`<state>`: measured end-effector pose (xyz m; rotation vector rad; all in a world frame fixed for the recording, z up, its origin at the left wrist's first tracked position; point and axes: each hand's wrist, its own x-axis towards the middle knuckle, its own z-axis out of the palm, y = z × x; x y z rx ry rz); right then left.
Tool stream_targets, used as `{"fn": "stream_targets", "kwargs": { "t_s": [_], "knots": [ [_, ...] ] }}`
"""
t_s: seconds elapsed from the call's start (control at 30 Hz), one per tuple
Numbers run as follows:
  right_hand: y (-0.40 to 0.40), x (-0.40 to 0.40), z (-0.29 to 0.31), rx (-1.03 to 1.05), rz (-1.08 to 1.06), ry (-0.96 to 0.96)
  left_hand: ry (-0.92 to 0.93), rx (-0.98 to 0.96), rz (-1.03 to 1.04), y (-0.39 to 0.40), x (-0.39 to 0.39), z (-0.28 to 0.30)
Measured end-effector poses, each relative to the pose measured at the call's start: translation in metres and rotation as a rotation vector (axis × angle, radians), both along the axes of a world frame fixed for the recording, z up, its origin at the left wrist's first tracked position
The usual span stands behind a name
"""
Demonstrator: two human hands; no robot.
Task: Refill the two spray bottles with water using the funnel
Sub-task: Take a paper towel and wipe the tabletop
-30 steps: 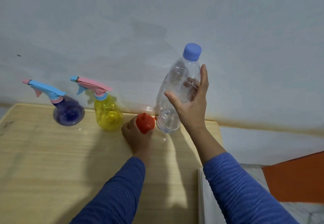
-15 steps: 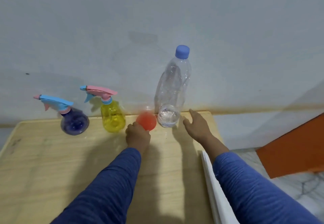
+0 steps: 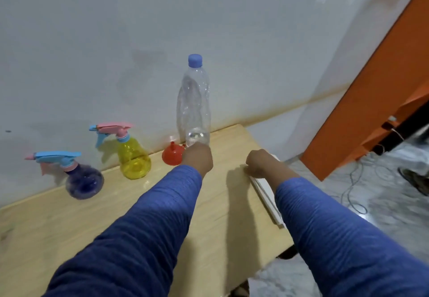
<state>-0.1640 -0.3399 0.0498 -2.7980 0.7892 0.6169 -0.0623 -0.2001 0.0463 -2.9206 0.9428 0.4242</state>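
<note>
A: Layout?
B: Table (image 3: 69, 222) holds it all. Clear water bottle (image 3: 193, 101) upright at 12, capped. Yellow spray bottle (image 3: 134, 159) at 10, purple spray bottle (image 3: 83, 181) at 9. Both capped.
A: Funnel?
B: Red funnel (image 3: 171, 156) spout up, between yellow and clear bottle.
A: Hands?
B: Left hand (image 3: 197, 159) curled, beside the funnel; contact unclear. Right hand (image 3: 262, 163) fisted at 2, holds nothing.

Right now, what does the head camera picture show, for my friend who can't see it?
Two arms in blue sleeves reach over a wooden table by a white wall, the left hand beside a red funnel and the right hand at the table's right edge. A tall, nearly empty water bottle with its blue cap on stands behind, left of it a yellow spray bottle and a purple spray bottle.
</note>
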Motion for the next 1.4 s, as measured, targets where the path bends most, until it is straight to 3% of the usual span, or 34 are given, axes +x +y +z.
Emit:
{"fn": "stream_targets", "kwargs": {
  "t_s": [0.2,0.37,0.57,0.83,1.4],
  "knots": [
    [-0.017,-0.067,-0.010,-0.003,-0.186,-0.075,0.090,-0.112,-0.298,-0.065,-0.053,-0.023],
    [-0.020,-0.116,-0.036,0.134,-0.336,-0.184,0.288,-0.270,-0.387,-0.089,-0.084,-0.055],
    [-0.013,-0.139,-0.067,0.231,-0.361,-0.290,0.373,-0.281,-0.490,-0.085,-0.093,-0.086],
    [-0.015,-0.146,-0.080,0.249,-0.419,-0.424,0.373,-0.400,-0.402,-0.083,-0.096,-0.096],
    [-0.020,-0.150,-0.056,0.251,-0.469,-0.607,0.343,-0.420,-0.357,-0.092,-0.094,-0.079]
  ]
}}
